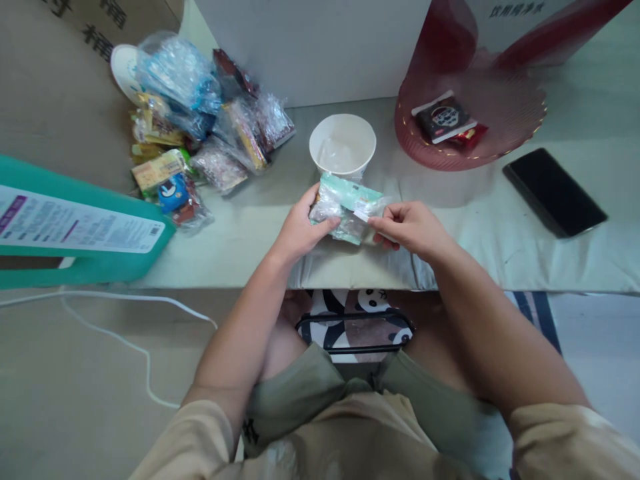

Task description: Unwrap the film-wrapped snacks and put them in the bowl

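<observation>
Small clear plastic snack packets with a mint-green printed header [346, 205] sit in both our hands, held just above the near edge of the low table covered with pale cloth [525, 247], about midway along it. From the head camera, our left hand [299, 230] grips the left end of the bundle, thumb across the front and fingers curled behind. Our right hand [413, 228] pinches a white tab at the bundle's right end between thumb and forefinger, with the remaining fingers folded loosely under the palm. Just behind the packets, toward the middle of the table, stands a white paper bowl with a clear lining [343, 145], upright and apart from the packets as far as we can tell. At the far left corner lies a heap of assorted crinkly plastic snack wrappers [200, 127], some clear, some blue, some yellow. A teal box with a white printed label [75, 230] juts over the left edge. Toward the far right we see a translucent red fluted plate [500, 127] carrying a dark square sachet with a white border [445, 119]. A black flat smartphone [554, 192] lies face up near the right edge, well apart from our hands. Below the table edge, a white cable [125, 333] trails across the floor on our left.
</observation>
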`<state>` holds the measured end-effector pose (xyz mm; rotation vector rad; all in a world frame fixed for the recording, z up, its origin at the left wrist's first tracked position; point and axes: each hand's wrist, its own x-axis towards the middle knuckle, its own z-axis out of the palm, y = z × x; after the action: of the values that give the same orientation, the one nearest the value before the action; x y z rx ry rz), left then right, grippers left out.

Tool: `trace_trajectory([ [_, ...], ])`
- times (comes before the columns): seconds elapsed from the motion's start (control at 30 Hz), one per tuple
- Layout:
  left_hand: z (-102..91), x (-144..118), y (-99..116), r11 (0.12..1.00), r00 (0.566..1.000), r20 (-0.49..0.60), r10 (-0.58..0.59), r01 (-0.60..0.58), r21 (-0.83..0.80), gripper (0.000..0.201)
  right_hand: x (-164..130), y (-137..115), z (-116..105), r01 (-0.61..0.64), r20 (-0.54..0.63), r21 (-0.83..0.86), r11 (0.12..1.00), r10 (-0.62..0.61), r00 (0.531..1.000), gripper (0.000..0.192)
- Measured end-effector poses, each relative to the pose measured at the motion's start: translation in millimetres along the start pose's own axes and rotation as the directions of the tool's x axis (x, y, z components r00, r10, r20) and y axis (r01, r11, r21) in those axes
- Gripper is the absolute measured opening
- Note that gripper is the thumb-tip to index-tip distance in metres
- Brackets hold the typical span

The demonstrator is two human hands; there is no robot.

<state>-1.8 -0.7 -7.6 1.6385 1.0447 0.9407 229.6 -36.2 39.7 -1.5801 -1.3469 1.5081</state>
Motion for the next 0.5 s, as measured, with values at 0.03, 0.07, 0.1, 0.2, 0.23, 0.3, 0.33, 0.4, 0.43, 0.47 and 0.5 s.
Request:
trace_trajectory([
  [0.03,-2.8,0.3,-0.9,0.999,1.000,-0.016,-0.011,0.011,-0.038,0.081,-1.9,1.0,-3.9,-0.016,0.005,-0.016,1.000,0.016,1.000,0.056],
  [0.07,-5.8,0.7,-2.0,0.997,0.999,-0.029,-0.027,0.025,-0.079,0.081,-3.6,2.3,-8.3,-0.034,0.013,-0.034,0.999,0.034,0.999,0.055],
  [0.1,-8.5,1.0,-3.4,0.992,0.998,-0.040,-0.047,0.042,-0.118,0.080,-5.2,3.9,-13.4,-0.052,0.023,-0.055,0.997,0.053,0.998,0.054],
  [0.2,-13.4,1.2,-8.1,0.979,0.993,-0.049,-0.107,0.097,-0.179,0.078,-9.0,11.4,-31.4,-0.095,0.005,-0.141,0.985,0.097,0.995,0.047],
  [0.23,-13.2,0.7,-9.2,0.979,0.992,-0.049,-0.118,0.108,-0.173,0.076,-9.8,15.2,-37.7,-0.093,-0.034,-0.181,0.979,0.089,0.995,0.044],
  [0.3,-10.3,-1.4,-9.5,0.988,0.992,-0.066,-0.109,0.101,-0.114,0.072,-9.8,25.2,-49.1,-0.054,-0.155,-0.300,0.952,0.008,0.988,0.036],
  [0.33,-8.1,-3.0,-8.3,0.995,0.993,-0.083,-0.090,0.085,-0.058,0.070,-8.7,31.3,-54.0,-0.029,-0.226,-0.379,0.925,-0.062,0.972,0.033],
  [0.4,-3.8,-6.6,-3.3,0.995,0.992,-0.117,-0.042,0.053,0.090,0.063,-4.5,45.0,-62.2,-0.017,-0.349,-0.531,0.847,-0.201,0.915,0.030],
  [0.43,-2.6,-8.2,0.0,0.985,0.990,-0.138,-0.020,0.043,0.166,0.056,-1.7,51.7,-65.6,-0.033,-0.398,-0.590,0.807,-0.255,0.881,0.028],
  [0.47,-2.3,-9.2,3.1,0.972,0.986,-0.164,0.002,0.037,0.233,0.048,1.2,57.7,-68.4,-0.051,-0.436,-0.635,0.771,-0.303,0.848,0.025],
  [0.5,-2.8,-9.6,5.6,0.958,0.979,-0.202,0.025,0.034,0.284,0.041,3.7,62.4,-70.5,-0.058,-0.463,-0.669,0.741,-0.354,0.813,0.023],
])
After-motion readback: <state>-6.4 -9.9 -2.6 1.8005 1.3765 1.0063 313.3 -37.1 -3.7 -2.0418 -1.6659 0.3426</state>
